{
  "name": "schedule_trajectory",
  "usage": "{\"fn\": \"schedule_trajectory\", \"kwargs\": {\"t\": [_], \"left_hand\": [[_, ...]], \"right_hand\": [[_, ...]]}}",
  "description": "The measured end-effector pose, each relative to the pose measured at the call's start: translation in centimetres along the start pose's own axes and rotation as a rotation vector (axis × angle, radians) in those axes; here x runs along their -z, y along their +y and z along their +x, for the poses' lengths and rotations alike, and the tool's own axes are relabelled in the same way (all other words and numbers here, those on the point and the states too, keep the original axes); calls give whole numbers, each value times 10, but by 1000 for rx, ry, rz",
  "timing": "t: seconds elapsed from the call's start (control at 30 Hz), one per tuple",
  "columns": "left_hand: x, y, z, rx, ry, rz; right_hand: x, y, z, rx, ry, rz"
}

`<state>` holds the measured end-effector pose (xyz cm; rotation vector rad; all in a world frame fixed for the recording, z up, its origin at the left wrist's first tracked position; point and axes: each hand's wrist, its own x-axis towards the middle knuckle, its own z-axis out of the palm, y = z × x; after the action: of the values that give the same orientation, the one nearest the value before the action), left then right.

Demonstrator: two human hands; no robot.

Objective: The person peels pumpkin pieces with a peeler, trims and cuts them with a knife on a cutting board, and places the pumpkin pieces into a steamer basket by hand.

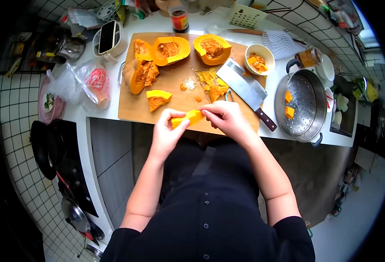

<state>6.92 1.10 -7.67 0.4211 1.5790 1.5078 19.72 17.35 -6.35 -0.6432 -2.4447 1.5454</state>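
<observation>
A peeled yellow piece of pumpkin [194, 116] is gripped in my left hand [166, 129], thumb in front and fingers behind. My right hand [225, 118] is closed in a pinch at the piece's right end. Both hands are over the front edge of a wooden cutting board [181, 98]. Just beyond my left hand lies a pumpkin wedge with rind [158, 99]. Pumpkin peelings [214, 85] are heaped past my right hand, and a thin metal tool [230, 94], partly hidden, lies beside them. A cleaver [245, 82] rests along the board's right side.
Cut pumpkin sections [175, 49] with seeds sit at the back of the board. A white bowl [266, 53] holds seeds and pulp. On the right stands a steamer pot [308, 113] with a few pumpkin chunks. Plastic bags [81, 83] lie left, above a stove [77, 174].
</observation>
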Motion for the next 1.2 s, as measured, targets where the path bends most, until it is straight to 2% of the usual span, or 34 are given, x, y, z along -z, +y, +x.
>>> {"fn": "schedule_trajectory", "kwargs": {"t": [0.07,0.17,0.23,0.33,0.37,0.43,0.5,0.53,0.63,0.7,0.77,0.83,0.93,1.03,1.07,1.2], "left_hand": [[15,-1,1,5,24,-6],[36,12,2,133,31,-102],[50,18,4,225,-8,-241],[73,18,5,363,-10,-332],[78,19,5,387,-27,-384],[84,26,5,435,-70,-480],[88,28,7,456,-110,-466],[92,27,8,456,-155,-465],[93,30,10,448,-237,-432],[95,27,15,434,-302,-415],[91,29,17,437,-346,-390],[88,36,18,411,-415,-412],[83,45,16,403,-447,-404],[76,54,14,383,-491,-365],[75,57,13,381,-508,-354],[77,58,11,444,-553,-420]], "right_hand": [[5,-4,0,-34,-2,-36],[15,-38,-1,74,258,-170],[19,-81,-5,57,428,-75],[6,-105,3,272,724,-115],[0,-96,10,370,754,-224],[-31,-43,30,213,560,-266],[-69,16,33,33,444,-772],[-68,20,32,-13,412,-604],[-51,28,14,-9,521,-477],[-44,38,-4,-168,570,-436],[-48,57,-17,-232,653,-344],[-51,66,-26,-296,609,-445],[-60,73,-33,-499,610,-848],[-63,95,-37,-575,522,-863],[-63,102,-39,-536,518,-898],[-56,114,-39,-603,522,-892]]}}
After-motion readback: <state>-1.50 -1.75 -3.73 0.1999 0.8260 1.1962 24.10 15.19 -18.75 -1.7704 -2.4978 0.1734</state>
